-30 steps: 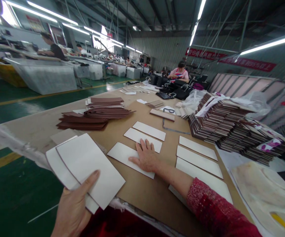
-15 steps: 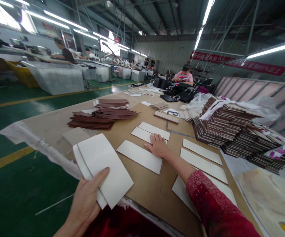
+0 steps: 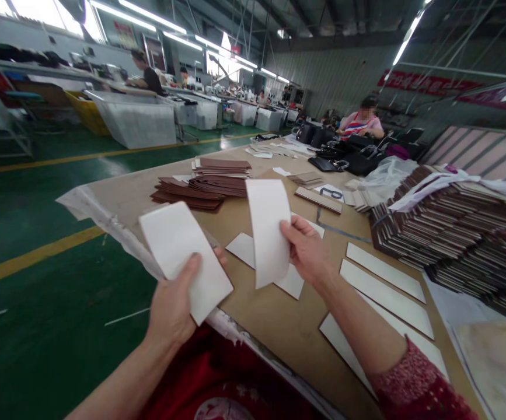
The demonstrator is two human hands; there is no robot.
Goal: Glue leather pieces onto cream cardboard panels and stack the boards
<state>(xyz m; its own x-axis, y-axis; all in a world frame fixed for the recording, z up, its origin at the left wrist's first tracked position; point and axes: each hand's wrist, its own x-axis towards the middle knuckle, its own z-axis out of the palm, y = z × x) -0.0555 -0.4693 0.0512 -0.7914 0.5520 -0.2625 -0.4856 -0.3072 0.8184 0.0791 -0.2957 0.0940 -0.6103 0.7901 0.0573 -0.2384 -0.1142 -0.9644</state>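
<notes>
My left hand [image 3: 178,297] grips a stack of white rectangular panels [image 3: 182,251], thumb on top and fingers underneath, over the table's near left edge. In my right hand [image 3: 305,245] a single white panel [image 3: 270,233] is pinched by its right side; it is raised above the table and bends slightly. Behind and below that piece, other white panels [image 3: 292,282] lie on the brown board, partly hidden. More white panels [image 3: 386,297] are laid side by side to the right, near my right forearm.
Piles of brown strips [image 3: 209,186] lie at the table's far left. A tall stack of dark-edged panels [image 3: 449,221] stands at the right. Beyond are black bags [image 3: 358,154] and a seated co-worker [image 3: 362,122]. A grey strip [image 3: 340,229] and a pale sheet [image 3: 498,361] lie nearby.
My right hand has come up off the laid panels and now holds one white panel lifted toward the left hand's stack. The view has turned left.
</notes>
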